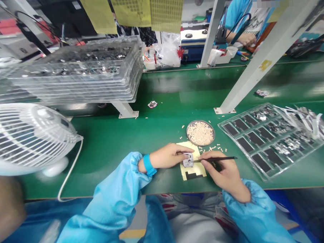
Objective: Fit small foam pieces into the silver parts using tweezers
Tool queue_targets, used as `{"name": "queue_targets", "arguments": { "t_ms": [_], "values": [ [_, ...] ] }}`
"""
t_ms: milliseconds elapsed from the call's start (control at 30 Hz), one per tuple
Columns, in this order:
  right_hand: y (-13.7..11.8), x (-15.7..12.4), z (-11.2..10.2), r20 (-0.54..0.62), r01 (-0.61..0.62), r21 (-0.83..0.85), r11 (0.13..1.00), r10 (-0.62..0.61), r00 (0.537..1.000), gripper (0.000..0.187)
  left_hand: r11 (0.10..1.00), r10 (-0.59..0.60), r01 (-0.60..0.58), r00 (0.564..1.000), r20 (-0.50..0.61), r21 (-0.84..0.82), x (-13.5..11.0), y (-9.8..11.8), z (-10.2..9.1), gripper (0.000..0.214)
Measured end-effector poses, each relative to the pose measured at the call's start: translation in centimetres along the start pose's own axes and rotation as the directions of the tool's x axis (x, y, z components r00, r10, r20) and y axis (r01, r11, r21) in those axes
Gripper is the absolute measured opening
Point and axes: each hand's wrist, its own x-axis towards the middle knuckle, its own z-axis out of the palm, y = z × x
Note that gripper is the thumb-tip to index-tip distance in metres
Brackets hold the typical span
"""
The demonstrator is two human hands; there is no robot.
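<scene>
My left hand (170,156) pinches the edge of a small square metal-and-white part (188,160) and keeps it over a yellow paper sheet (198,173). From the other side, my right hand (223,170) grips dark tweezers (216,159), whose tips reach the part's right edge. Whether the tips hold anything is too small to tell. Just beyond the hands stands a round dish (200,132) full of tiny beige pieces. Several more of these pieces lie loose on the green bench around it. A blue band circles my left wrist.
At the right lies a clear compartment tray (267,140) with black pads and metal parts. A white fan (31,138) stands at the left, its cord running to the bench edge. Stacked trays (82,75) rest on the raised shelf. Across the bench is another person's arm (238,34).
</scene>
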Motion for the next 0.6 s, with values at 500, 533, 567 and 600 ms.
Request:
{"name": "queue_targets", "arguments": {
  "t_ms": [500, 533, 567, 600],
  "values": [
    [0.3, -0.5, -0.7, 0.194, -0.144, 0.268, 0.953, 0.092, 0.977, 0.004, 0.998, 0.068, -0.067, 0.996, 0.06, -0.018, 0.1, -0.5, 0.2, 0.034],
    [0.2, -0.7, -0.9, 0.206, -0.157, 0.27, 0.95, 0.102, 0.973, 0.005, 0.997, 0.075, -0.076, 0.995, 0.065, 0.001, 0.1, -0.5, 0.2, 0.035],
    [0.1, -0.8, -1.1, 0.219, -0.171, 0.277, 0.946, 0.111, 0.969, 0.005, 0.997, 0.079, -0.08, 0.995, 0.067, 0.02, 0.1, -0.5, 0.3, 0.034],
    [0.0, -1.0, -1.3, 0.23, -0.185, 0.292, 0.939, 0.118, 0.966, 0.005, 0.997, 0.076, -0.078, 0.995, 0.064, 0.029, 0.1, -0.5, 0.4, 0.034]
  ]
}}
